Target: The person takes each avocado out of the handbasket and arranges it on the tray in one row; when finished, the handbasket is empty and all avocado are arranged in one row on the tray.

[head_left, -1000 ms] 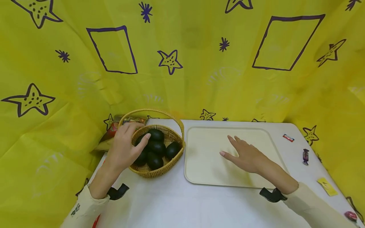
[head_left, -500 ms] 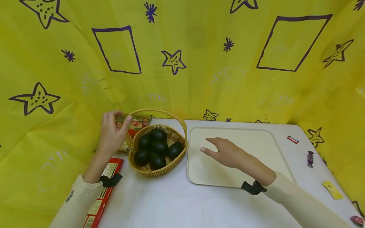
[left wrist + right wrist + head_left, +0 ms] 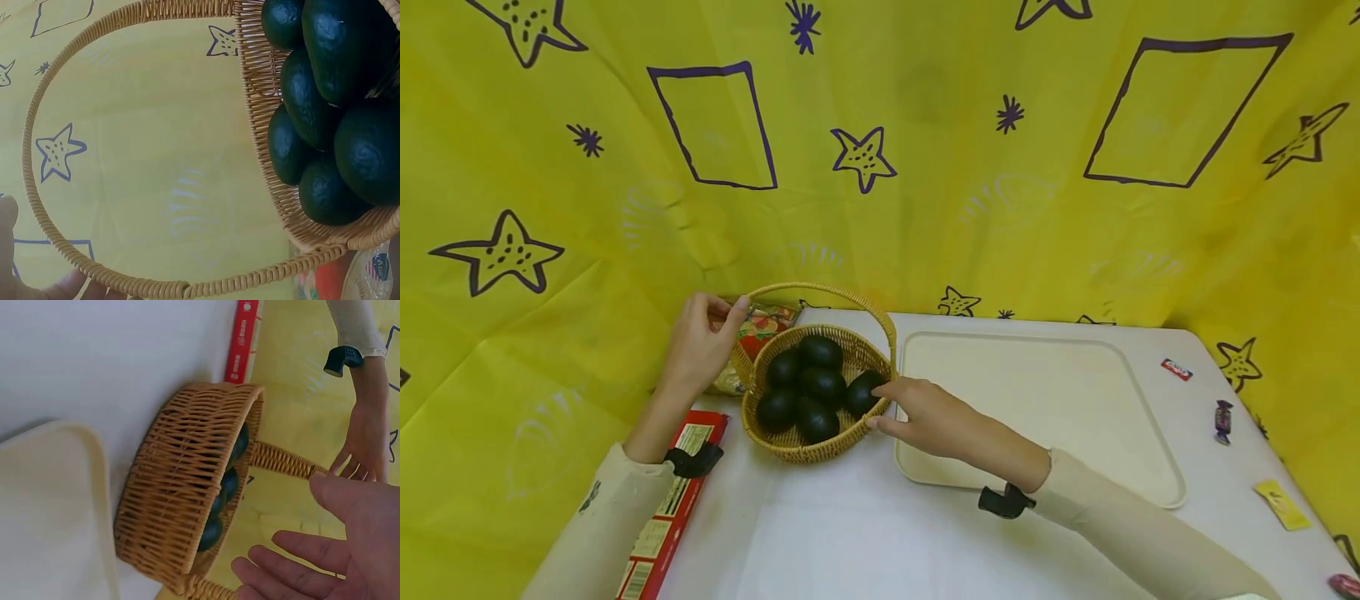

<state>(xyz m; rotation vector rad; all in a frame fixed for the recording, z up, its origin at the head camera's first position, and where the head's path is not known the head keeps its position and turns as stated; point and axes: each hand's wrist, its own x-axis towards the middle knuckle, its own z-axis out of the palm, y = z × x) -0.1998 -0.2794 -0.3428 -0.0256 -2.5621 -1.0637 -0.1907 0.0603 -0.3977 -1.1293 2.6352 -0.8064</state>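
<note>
A wicker basket (image 3: 808, 450) with an arched handle (image 3: 850, 296) holds several dark green avocados (image 3: 823, 386). My left hand (image 3: 696, 342) is at the left side of the handle, thumb and fingers apart. In the left wrist view its fingers (image 3: 69, 287) lie behind the handle, perhaps touching it, while the thumb (image 3: 7, 215) stands clear. My right hand (image 3: 936, 417) reaches the basket's right rim with thumb and fingers spread. In the right wrist view that hand (image 3: 312, 556) is beside the handle with its fingers extended; whether it touches the rim cannot be told.
A cream tray (image 3: 1037, 408) lies right of the basket. Colourful packets (image 3: 763, 325) sit behind it, and a long red box (image 3: 673, 508) lies at the left. Small wrapped sweets, including a purple one (image 3: 1222, 422) and a yellow one (image 3: 1283, 505), line the right edge.
My right hand has moved left from over the tray to the basket's right rim. My left hand went left off the basket's opening, then slightly back toward the handle. The avocados stay put.
</note>
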